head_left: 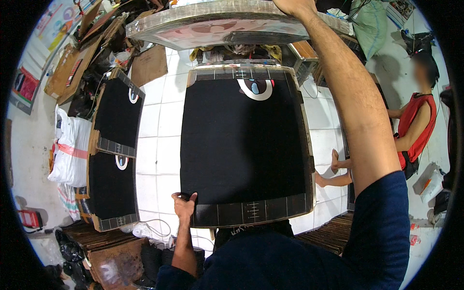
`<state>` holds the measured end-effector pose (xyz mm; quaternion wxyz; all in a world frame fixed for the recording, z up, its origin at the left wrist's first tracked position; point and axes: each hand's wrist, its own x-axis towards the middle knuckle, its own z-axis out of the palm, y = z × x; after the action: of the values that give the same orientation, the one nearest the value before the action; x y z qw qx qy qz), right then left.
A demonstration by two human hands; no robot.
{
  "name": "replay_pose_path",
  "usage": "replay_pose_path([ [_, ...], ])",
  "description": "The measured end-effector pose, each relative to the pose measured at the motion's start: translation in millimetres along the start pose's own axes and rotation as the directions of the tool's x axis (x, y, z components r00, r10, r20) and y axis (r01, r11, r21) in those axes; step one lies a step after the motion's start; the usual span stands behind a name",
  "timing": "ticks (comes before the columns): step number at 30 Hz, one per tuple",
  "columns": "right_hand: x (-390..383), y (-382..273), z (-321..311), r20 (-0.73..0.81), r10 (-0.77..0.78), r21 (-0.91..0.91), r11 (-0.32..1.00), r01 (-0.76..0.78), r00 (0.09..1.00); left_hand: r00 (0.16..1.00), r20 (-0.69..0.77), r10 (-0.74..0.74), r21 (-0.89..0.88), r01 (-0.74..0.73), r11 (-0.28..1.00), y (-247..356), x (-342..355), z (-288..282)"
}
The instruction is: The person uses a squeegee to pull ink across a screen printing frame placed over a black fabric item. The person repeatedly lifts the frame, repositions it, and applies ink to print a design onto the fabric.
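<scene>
A black fabric panel (217, 145) lies flat over a dark board (275, 208) with white ruled marks at its near end. Near its far edge is a printed white, blue and red eye-like motif (255, 90). My left hand (185, 207) is at the near left corner, with thumb and fingers closed on the fabric's edge. Beyond the board, a wood-rimmed printing screen (159, 28) stands tilted up. Over its top edge, toward the right, my right hand (296, 7) grips the rim; its fingertips are hidden or cut off by the picture's edge.
At left, two more boards carry black fabric panels (113, 186) with similar prints. White sacks (70, 147) stand beside them. A person in a red top (415, 116) sits at right, legs toward my board. Stacked brown boards (326, 234) and cardboard (150, 66) lie around.
</scene>
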<state>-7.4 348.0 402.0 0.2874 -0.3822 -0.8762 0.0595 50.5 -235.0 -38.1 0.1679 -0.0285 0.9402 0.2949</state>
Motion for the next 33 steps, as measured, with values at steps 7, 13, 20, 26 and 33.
replay_pose_path([
  [7,-9.1,0.5,7.2,0.046,-0.016,-0.067,0.998,0.019,0.999,0.986,-0.069,0.155,0.067,-0.150,0.986,-31.2,20.6,30.3],
  [13,-80.6,17.6,19.5,0.036,-0.024,0.070,0.997,0.022,0.999,0.902,-0.325,0.284,0.105,-0.264,0.959,72.1,19.1,8.2],
  [20,-241.8,79.0,116.4,-0.413,-0.279,0.192,0.904,0.382,0.867,0.891,-0.010,0.454,-0.999,-0.025,0.027,272.9,28.8,-38.2],
  [26,-335.7,131.3,201.4,0.168,-0.077,0.375,0.927,0.008,0.983,0.879,0.446,-0.167,-0.768,0.472,0.433,195.5,51.1,50.9],
  [33,-164.5,173.4,309.7,0.000,-0.257,0.200,0.947,0.252,0.966,0.952,0.021,0.304,0.166,-0.304,0.938,171.2,35.6,73.0],
])
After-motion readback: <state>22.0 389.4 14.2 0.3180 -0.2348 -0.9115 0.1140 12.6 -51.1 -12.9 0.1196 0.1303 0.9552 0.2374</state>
